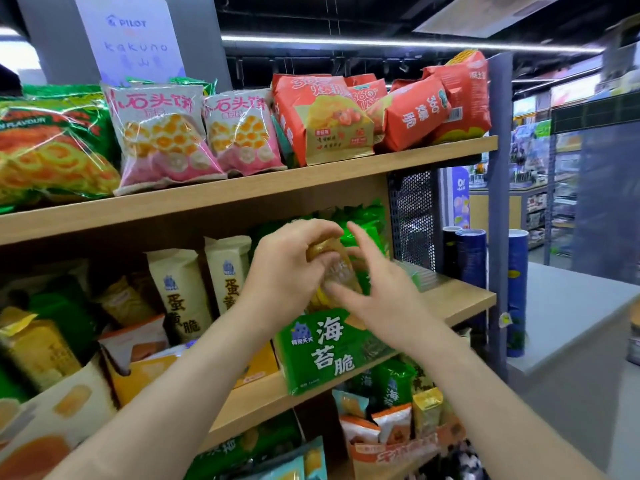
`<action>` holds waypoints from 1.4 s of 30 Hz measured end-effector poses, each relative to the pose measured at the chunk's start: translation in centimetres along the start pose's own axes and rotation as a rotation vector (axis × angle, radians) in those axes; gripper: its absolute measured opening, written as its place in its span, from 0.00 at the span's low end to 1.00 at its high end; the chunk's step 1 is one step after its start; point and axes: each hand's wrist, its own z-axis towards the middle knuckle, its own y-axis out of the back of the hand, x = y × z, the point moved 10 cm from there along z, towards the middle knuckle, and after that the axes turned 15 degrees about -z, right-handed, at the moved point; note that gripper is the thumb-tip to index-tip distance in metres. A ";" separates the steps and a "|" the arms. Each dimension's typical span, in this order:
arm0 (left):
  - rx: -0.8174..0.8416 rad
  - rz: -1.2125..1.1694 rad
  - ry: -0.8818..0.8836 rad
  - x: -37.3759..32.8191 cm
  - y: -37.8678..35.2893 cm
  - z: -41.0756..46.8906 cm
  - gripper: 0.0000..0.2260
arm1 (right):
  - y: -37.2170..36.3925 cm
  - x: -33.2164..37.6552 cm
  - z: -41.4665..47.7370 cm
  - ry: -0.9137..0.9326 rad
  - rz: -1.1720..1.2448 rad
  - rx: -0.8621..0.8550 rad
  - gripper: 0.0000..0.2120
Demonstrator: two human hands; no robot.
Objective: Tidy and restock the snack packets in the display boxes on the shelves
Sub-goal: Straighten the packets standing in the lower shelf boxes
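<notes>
Gripping the top of a small golden snack packet (334, 263), the left hand (285, 271) has its fingers curled tightly round the wrapper and holds it upright in the air, just above the open green display box (322, 351) printed with large white characters. The right hand (379, 299) meets the packet from the other side with its fingers spread and one pointing upward. Its thumb lies against the packet's lower end, but motion blur makes it impossible to tell whether this hand actually pinches the wrapper or only touches it. Behind both hands, green packets (369, 220) stand packed at the back of the same box. The box sits at the front edge of the wooden middle shelf (462, 297), near its right end. To its left stand tall cream cartons (180, 292) and orange and yellow boxes of other snacks. On the top shelf (242, 197) lie red crisp bags (320, 123), pink-and-white biscuit bags (161, 133) and a large green bag (52, 143) at the far left. Below the middle shelf, more green and orange packets (393, 388) stand in boxes. A perforated metal side panel (412, 216) closes the shelving on the right, and beyond it dark blue tubes (517, 289) stand on a grey counter.
</notes>
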 end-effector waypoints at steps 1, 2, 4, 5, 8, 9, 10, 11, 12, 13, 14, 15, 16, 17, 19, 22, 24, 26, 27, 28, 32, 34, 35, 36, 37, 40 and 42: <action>-0.008 -0.042 0.027 0.0 -0.2 -0.1 0.13 | -0.9 0.3 -0.3 0.010 -0.054 0.004 0.41; -0.013 -0.080 0.060 0.2 -0.2 -0.2 0.13 | -1.1 0.3 -0.4 0.010 -0.110 -0.039 0.41; -0.033 -0.111 0.113 0.6 0.2 -0.6 0.13 | -0.9 -0.5 -0.5 -0.047 -0.170 -0.134 0.37; -0.044 -0.069 0.124 0.8 0.8 -0.8 0.12 | -0.8 -1.2 -0.5 -0.069 -0.161 -0.169 0.35; 0.058 0.308 0.144 1.6 1.2 -2.0 0.11 | -0.5 -2.3 -0.4 -0.071 -0.064 -0.242 0.27; 0.126 0.436 0.154 2.1 0.8 -2.6 0.12 | -0.4 -2.6 -0.3 -0.068 -0.033 -0.254 0.26; 0.183 0.525 0.152 2.6 0.4 -3.1 0.13 | -0.4 -3.0 -0.1 -0.071 -0.013 -0.259 0.25; 0.222 0.583 0.139 2.9 0.1 -3.6 0.13 | -0.4 -3.4 0.1 -0.079 -0.003 -0.256 0.25; 0.246 0.629 0.126 3.1 0.0 -3.8 0.13 | -0.4 -3.9 0.3 -0.083 0.007 -0.252 0.23; 0.259 0.679 0.126 3.5 0.0 -3.8 0.14 | -0.3 -4.4 0.5 -0.083 0.013 -0.247 0.21; 0.262 0.728 0.147 3.9 0.3 -3.6 0.15 | -0.2 -5.0 0.7 -0.082 0.010 -0.249 0.19; 0.264 0.780 0.181 4.5 0.6 -3.4 0.18 | 0.0 -5.6 0.8 -0.090 -0.005 -0.255 0.19; 0.271 0.836 0.209 5.0 0.7 -3.1 0.21 | 0.2 -6.3 0.9 -0.099 -0.021 -0.262 0.19; 0.293 0.885 0.226 5.4 0.6 -2.7 0.23 | 0.2 -6.7 1.0 -0.105 -0.026 -0.266 0.19; 0.361 0.949 0.235 5.8 -0.4 -1.9 0.25 | 0.2 -7.1 1.3 -0.110 -0.020 -0.267 0.20; 0.442 0.945 0.291 6.9 -1.7 -0.7 0.20 | 0.5 -7.9 1.1 -0.167 -0.174 -0.328 0.23; 0.452 0.866 0.322 7.7 -1.9 0.0 0.16 | 1.2 -8.5 0.7 -0.208 -0.268 -0.380 0.26; 0.468 0.735 0.311 8.2 -2.1 0.4 0.15 | 1.2 -8.9 0.8 -0.200 -0.238 -0.338 0.27; 0.485 0.681 0.289 8.3 -2.2 0.5 0.14 | 0.9 -9.0 1.1 -0.189 -0.213 -0.296 0.27; 0.495 0.637 0.260 8.1 -2.2 0.7 0.12 | 0.8 -9.0 1.3 -0.180 -0.200 -0.264 0.27; 0.369 0.368 0.163 5.7 -0.9 2.1 0.07 | 0.7 -9.0 1.8 -0.190 -0.198 -0.183 0.27; 0.242 0.236 0.171 4.3 0.3 3.0 0.08 | 0.4 -9.3 2.0 -0.208 -0.224 -0.155 0.30; 0.186 0.210 0.201 4.0 0.8 3.4 0.09 | 0.2 -9.4 2.1 -0.214 -0.231 -0.147 0.30; 0.148 0.216 0.236 4.0 1.0 3.5 0.10 | -0.1 -9.5 2.2 -0.216 -0.236 -0.136 0.30; 0.137 0.252 0.273 4.3 1.0 3.4 0.11 | -0.3 -9.6 2.5 -0.213 -0.239 -0.118 0.29; 0.276 0.296 0.435 6.2 -1.0 1.5 0.13 | -1.1 -10.2 3.5 -0.219 -0.205 -0.035 0.25; 0.424 0.360 0.470 6.8 -2.6 -0.1 0.16 | -1.6 -10.7 4.3 -0.228 -0.173 0.016 0.24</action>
